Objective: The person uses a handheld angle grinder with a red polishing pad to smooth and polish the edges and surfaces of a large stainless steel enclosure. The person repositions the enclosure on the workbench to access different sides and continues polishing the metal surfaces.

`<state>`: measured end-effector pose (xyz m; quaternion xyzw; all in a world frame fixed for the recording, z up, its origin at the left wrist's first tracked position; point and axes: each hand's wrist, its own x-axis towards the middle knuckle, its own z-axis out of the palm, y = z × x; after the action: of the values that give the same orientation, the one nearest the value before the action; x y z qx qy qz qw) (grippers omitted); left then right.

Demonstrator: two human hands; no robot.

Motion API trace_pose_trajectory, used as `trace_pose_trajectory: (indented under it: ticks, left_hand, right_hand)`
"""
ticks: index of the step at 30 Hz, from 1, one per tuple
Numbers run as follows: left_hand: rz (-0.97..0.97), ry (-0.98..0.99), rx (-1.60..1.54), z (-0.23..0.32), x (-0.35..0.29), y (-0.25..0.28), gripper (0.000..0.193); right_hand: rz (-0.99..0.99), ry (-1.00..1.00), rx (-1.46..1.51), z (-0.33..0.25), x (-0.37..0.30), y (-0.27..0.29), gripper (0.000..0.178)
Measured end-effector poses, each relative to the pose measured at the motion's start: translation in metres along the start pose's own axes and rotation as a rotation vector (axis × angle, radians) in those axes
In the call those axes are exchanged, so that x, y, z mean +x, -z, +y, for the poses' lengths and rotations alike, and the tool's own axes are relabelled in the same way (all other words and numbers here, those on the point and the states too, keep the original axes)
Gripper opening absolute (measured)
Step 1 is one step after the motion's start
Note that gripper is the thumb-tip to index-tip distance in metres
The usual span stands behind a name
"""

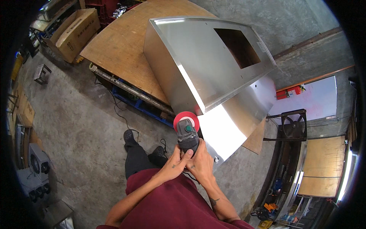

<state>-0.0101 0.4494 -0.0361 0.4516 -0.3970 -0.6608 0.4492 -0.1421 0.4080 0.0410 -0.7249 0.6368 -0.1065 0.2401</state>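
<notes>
Both my hands are wrapped round a dark angle grinder (187, 138) with a green button on its head. My left hand (173, 165) grips its body from the left, and my right hand (202, 160) closes on it from the right. A red disc with a pale centre (177, 123) sits at its far end. That disc is at the near lower corner of a large sheet-metal box (190, 57); whether it touches the metal I cannot tell. A rectangular opening (237, 47) is cut in the box's top face. A bright metal panel (225, 131) extends below the box on the right.
The box rests on a wooden-topped table (118, 45) with a metal pipe (129, 87) along its edge. A cable (117, 108) trails on the concrete floor. A cardboard box (76, 36) and small stool (42, 73) are at left, a framed fan (292, 125) at right.
</notes>
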Motion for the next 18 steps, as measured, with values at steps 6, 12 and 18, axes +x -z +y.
trace_pose_trajectory:
  ticks: [6, 12, 18]
  left_hand:
    - [-0.042, 0.105, -0.039, 0.008, 0.0, 0.001, 0.072]
    - [0.055, -0.004, -0.055, 0.014, 0.0, -0.008, 0.071]
    - [0.067, -0.039, -0.065, 0.017, 0.0, -0.011, 0.071]
  right_hand:
    - [-0.009, 0.006, 0.009, 0.0, 0.001, 0.005, 0.081]
    - [-0.013, -0.01, 0.008, -0.001, 0.002, 0.008, 0.083]
    - [0.003, 0.006, 0.008, 0.004, 0.001, 0.008, 0.084]
